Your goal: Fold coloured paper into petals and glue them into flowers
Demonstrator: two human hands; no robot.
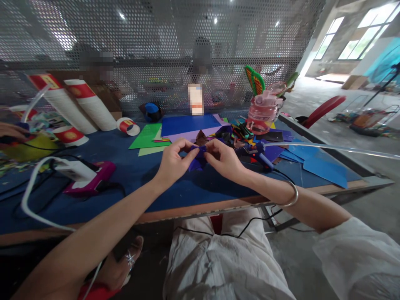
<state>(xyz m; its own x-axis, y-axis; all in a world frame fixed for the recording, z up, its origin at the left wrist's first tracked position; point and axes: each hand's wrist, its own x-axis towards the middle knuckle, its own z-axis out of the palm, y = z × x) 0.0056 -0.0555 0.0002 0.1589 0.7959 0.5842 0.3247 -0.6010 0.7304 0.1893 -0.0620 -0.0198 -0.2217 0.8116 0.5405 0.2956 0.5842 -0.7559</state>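
Observation:
Between my two hands, above the blue tabletop, is a small piece of folded purple paper (198, 160). My left hand (175, 160) pinches its left side between thumb and fingers. On the other side my right hand (223, 157) pinches it the same way, and the fingertips of both hands nearly meet. A purple glue gun (261, 157) with a long clear glue stick (328, 148) lies just right of my right hand. Behind my hands are brown and dark folded paper pieces (202, 137). Part of the purple paper is hidden by my fingers.
Coloured sheets (187, 125) lie at the back, with blue sheets (326, 168) at the right. A pink bottle (262, 114) stands behind the glue gun. Stacked paper cups (90, 106) lean at the left, near a magenta power strip (90, 179) with cables. Another person's hand (12, 131) shows far left.

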